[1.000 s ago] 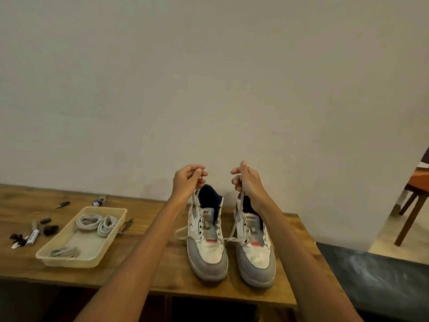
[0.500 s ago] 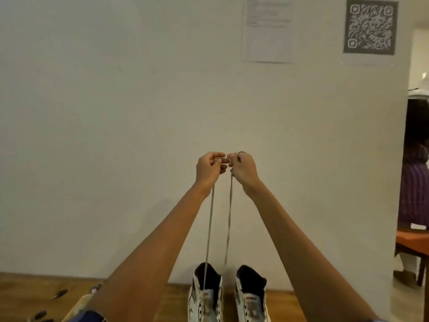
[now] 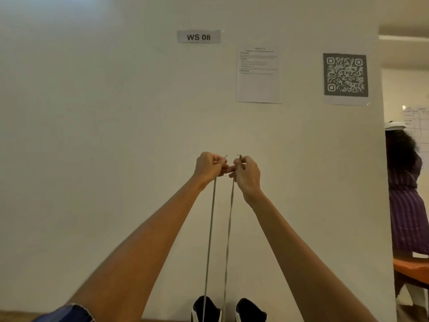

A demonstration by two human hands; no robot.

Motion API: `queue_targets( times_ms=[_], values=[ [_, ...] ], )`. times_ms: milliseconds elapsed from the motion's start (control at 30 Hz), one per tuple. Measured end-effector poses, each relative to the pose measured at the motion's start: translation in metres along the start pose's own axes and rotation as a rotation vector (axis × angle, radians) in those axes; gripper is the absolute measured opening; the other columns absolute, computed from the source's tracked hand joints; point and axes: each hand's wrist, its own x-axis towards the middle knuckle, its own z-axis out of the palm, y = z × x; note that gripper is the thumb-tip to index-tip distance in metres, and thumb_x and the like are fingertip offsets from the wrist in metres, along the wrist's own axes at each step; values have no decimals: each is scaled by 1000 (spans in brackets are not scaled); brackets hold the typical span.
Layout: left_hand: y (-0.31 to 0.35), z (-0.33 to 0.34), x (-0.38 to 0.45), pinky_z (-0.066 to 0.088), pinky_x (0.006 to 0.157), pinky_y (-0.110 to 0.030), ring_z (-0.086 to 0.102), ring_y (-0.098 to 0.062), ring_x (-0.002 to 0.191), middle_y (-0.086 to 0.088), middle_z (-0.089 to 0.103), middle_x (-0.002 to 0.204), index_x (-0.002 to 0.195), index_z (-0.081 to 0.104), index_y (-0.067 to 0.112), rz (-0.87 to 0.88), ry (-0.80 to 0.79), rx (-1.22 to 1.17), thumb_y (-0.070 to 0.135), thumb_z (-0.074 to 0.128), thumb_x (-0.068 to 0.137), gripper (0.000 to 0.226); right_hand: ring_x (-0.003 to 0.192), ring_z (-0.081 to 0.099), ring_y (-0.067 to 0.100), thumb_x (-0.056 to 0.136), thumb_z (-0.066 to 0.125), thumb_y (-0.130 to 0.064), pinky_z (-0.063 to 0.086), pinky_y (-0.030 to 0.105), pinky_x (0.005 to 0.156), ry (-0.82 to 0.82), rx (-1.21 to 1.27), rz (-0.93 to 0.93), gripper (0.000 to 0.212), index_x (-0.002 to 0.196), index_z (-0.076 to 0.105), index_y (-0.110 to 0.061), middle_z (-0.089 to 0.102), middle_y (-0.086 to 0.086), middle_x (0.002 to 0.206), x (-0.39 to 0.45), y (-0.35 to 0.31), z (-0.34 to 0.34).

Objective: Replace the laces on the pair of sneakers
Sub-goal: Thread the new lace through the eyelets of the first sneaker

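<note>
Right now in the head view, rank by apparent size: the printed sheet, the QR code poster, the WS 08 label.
1. Printed sheet
2. QR code poster, nearly alike, slightly smaller
3. WS 08 label, clearly smallest
All hang on one wall, so nearness matters little.

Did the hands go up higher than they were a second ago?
Yes. The left hand and right hand rose: a second ago they were just above the white sneakers, now they hold the grey lace ends far above them.
</note>
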Motion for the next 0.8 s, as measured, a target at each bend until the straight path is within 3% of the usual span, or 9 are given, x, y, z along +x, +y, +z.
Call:
queue_targets(
  times_ms=[100,167,267,367,533,700,800],
  values=[
    [5,-3,2,58,66,-30,65,-17,64,-11,72,85,93,69,2,14,97,114,16,53,95,22,70,56,14,97,48,-14,48,32,72,30,-3,18,20,87,64,-6,64,3,79,1,-3,1],
    [10,-3,5,49,66,-27,61,-14,72,1,68,82,91,70,11,39,161,344,23,49,97,25,72,54,14,97,51,-14,48,33,75,33,17,43,20,88,67,-7,60,-1,74,3,-5,0],
    [10,2,12,44,79,-34,57,-20,94,2,65,99,86,67,22,-7,167,466,29,45,98,26,64,55,13,94,57,-13,48,21,59,38,109,95,11,94,65,-4,61,2,72,5,-9,-1],
    [9,8,16,45,91,-43,54,-22,106,-2,63,112,84,67,23,-43,166,329,27,46,98,25,59,55,10,93,58,-14,46,16,52,50,165,135,13,95,65,-3,63,4,71,5,-11,0],
    [11,16,13,40,63,-22,51,-13,80,1,61,94,95,67,12,-58,172,98,19,44,99,25,59,54,10,97,52,-19,47,19,56,53,199,152,24,90,68,-3,62,3,70,7,-12,2],
    [7,19,14,51,73,-32,55,-15,73,0,59,90,91,63,14,-69,182,-7,18,44,99,21,59,54,10,97,52,-20,48,19,56,36,182,144,23,91,67,-4,63,2,71,8,-10,1],
    [1,16,12,50,62,-27,54,-15,65,-1,58,82,88,61,12,-69,233,-76,16,42,99,22,56,55,11,98,51,-20,46,21,54,87,172,126,23,86,64,-6,62,1,68,5,-4,-4]
  ],
)
